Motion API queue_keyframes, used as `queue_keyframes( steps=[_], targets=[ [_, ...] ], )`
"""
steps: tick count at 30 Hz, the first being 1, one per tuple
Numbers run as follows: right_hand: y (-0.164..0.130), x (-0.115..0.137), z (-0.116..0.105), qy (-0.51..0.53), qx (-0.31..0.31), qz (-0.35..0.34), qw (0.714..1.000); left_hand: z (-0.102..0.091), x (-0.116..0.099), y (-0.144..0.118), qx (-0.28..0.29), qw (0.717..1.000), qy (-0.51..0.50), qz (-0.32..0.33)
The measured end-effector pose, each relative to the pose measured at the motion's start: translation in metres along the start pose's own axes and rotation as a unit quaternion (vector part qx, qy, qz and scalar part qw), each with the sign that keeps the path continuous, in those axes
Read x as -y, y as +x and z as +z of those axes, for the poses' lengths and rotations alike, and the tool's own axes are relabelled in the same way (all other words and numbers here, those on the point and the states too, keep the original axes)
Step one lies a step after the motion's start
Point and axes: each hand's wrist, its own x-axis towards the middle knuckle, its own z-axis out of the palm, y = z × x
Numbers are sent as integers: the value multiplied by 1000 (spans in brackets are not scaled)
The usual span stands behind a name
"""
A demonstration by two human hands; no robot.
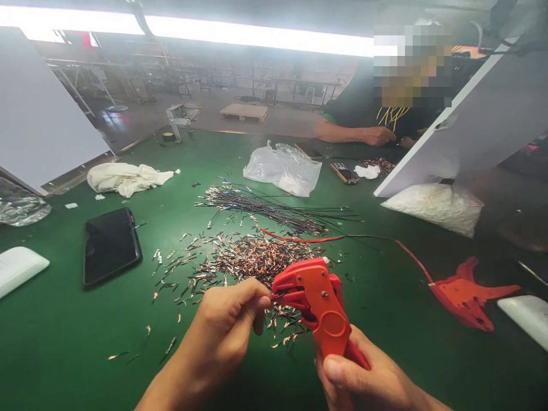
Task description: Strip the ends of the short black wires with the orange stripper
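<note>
My right hand [363, 374] is wrapped around the handles of a red and orange wire stripper [327, 302], its jaws turned left. Close against those jaws, my left hand [233, 317] is closed in a pinch on what looks like a short dark wire [277, 296], mostly hidden by the fingers. Behind the tool and hands spreads a pile of short wire pieces [252, 257] with copper ends. Beyond the pile lies a bundle of long black wires [265, 205], some with metal terminals and blue parts at their left ends.
On the green table [107, 337] are a phone [112, 246], a white cloth [128, 178], a plastic bag [282, 168] and a second wire stripper [468, 294] with a red cord [299, 240]. White panels [471, 114] stand at both sides. A co-worker's hand [379, 136] holds yellow wires opposite.
</note>
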Motion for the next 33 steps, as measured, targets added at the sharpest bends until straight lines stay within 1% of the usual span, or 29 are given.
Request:
queue_keyframes(
  steps=[1, 3, 6, 8, 11, 14, 18, 23, 28, 33],
  targets=[
    [0, 1, 1, 4, -13, 5, 1000, 0, 0, 0, 0, 1000, -5, -6],
    [-1, 2, 2, -4, -16, 5, 1000, 0, -1, 0, -13, 1000, 0, -4],
    [0, 1, 3, -23, -3, -15, 1000, 0, -1, 0, -56, 998, 14, 28],
    [1, 1, 3, -26, -10, -21, 999, 1, 0, -1, -77, 996, 23, 48],
    [0, 2, 1, -57, -5, -16, 998, 0, 0, -1, -84, 993, 44, 65],
    [-2, 3, -1, -102, 12, -7, 995, -1, -1, 0, -93, 993, 44, 56],
    [-3, 1, -3, -96, 13, -4, 995, -3, -4, 1, -84, 995, 22, 49],
    [-2, 1, -4, -105, 51, -27, 993, -6, -5, 1, -61, 997, 8, 51],
    [-4, 7, -2, -120, 49, -23, 991, -6, -7, 2, -68, 996, 4, 60],
    [-9, -1, -3, -110, -17, -11, 994, -7, -5, 1, -63, 996, 19, 56]
  ],
)
